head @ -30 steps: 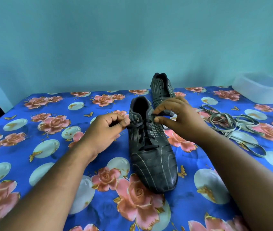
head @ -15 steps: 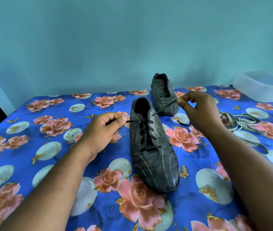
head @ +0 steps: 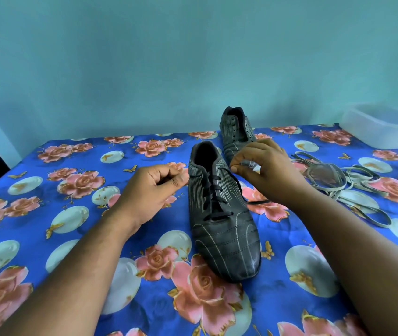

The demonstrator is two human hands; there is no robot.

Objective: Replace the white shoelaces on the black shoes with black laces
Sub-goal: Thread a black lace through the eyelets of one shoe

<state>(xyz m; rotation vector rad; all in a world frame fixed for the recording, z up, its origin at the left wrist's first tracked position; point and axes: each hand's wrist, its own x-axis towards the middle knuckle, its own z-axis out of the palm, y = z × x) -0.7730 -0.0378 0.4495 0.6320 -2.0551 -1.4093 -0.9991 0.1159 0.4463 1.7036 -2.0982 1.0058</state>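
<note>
A black shoe [head: 224, 236] with thin pale stripes lies in the middle of the flowered cloth, toe towards me. A black lace [head: 213, 192] is crossed through its eyelets. My left hand [head: 153, 190] pinches the lace's left end just beside the shoe's collar. My right hand [head: 266, 170] pinches the right strand above the shoe's right side; that strand runs down and out to the right under the wrist. A second black shoe [head: 236, 132] without a lace stands behind. The white laces [head: 338, 180] lie in a loose heap to the right.
A clear plastic tub [head: 385, 127] stands at the back right near the wall. The blue flowered cloth [head: 71, 214] covers the whole table, and a teal wall rises behind it.
My right hand has moved left and down, back towards the near shoe's collar, still pinching the lace. My left hand has shifted slightly right towards the shoe.
</note>
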